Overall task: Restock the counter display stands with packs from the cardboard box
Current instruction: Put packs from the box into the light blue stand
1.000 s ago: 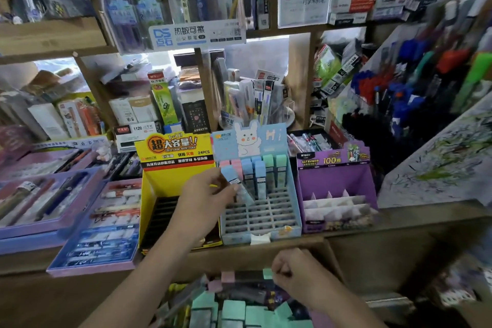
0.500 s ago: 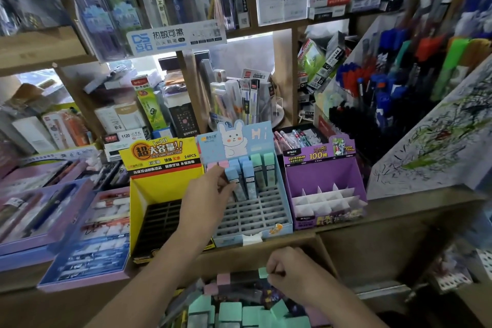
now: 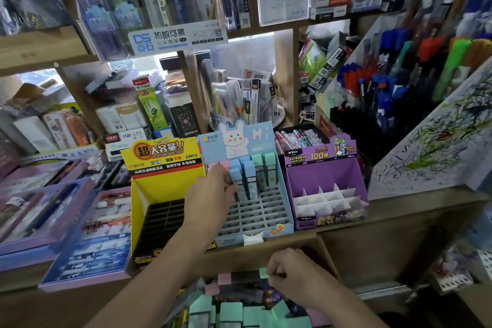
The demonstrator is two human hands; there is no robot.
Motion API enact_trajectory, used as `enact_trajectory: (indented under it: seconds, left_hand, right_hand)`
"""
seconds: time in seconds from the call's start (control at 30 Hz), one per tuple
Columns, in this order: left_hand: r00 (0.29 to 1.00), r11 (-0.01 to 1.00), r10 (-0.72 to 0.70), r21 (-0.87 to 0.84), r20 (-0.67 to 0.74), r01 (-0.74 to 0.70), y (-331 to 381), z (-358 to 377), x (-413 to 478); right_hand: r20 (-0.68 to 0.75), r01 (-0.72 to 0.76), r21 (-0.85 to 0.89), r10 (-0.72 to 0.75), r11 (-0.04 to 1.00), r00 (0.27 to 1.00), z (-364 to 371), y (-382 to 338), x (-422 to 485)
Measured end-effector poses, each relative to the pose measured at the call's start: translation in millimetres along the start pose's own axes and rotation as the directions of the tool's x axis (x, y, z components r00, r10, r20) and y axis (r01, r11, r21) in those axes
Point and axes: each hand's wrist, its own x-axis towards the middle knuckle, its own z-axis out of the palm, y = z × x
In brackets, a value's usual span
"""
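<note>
The left hand (image 3: 210,194) is seen at the centre of the frame, its fingers clamped on a blue pack (image 3: 235,177). The pack is held upright at the left side of the blue display stand (image 3: 289,210), just in front of the back rows. Those back rows are filled by standing packs (image 3: 259,170) in pink, blue and green, set close together. Whether the held pack touches its blue neighbour cannot be told. The front rows of the grid (image 3: 255,216) are left open, so free room lies toward the stand's lower edge.

The stand is hemmed on the left by the yellow stand (image 3: 165,186) and on the right by the purple stand (image 3: 326,176), wall against wall. The left forearm lies across the seam with the yellow one.

At the bottom centre the right hand (image 3: 292,274) is lowered into the cardboard box (image 3: 328,258), with its fingers curled round the end of a green pack (image 3: 263,272). Loose packs (image 3: 231,311), mostly green with some pink, are heaped below and to the left of it, down to the frame's lower edge. The two hands are well apart, with the counter's front edge between them.
</note>
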Motion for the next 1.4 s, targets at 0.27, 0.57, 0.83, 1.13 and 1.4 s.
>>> enact_trajectory:
  seconds: [0.27, 0.57, 0.83, 1.13, 1.4]
  left_hand:
    - [0.968, 0.983, 0.18, -0.007, -0.174, -0.184, 3, -5, -5]
    - [0.94, 0.933, 0.342, 0.113, 0.023, -0.342, 6, -2, -1]
    - [0.946, 0.944, 0.325, -0.055, 0.001, -0.324, 6, -18, -8]
    - [0.996, 0.954, 0.07, -0.288, -0.061, -0.084, -55, -41, -92]
    - [0.907, 0.922, -0.304, -0.151, 0.291, 0.358, -103, -19, -161]
  right_hand:
    - [-0.014, 0.012, 0.003, -0.012, 1.0, 1.0, 2, 3, 2]
    - [-0.019, 0.0, -0.003, 0.0, 1.0, 1.0, 2, 3, 3]
    - [-0.04, 0.013, -0.009, -0.013, 1.0, 0.999, 4, 2, 0]
    - [-0.082, 0.111, -0.024, -0.113, 0.994, 0.99, 13, 4, 5]
    - [-0.043, 0.224, -0.201, -0.237, 0.954, 0.971, 30, -19, 9]
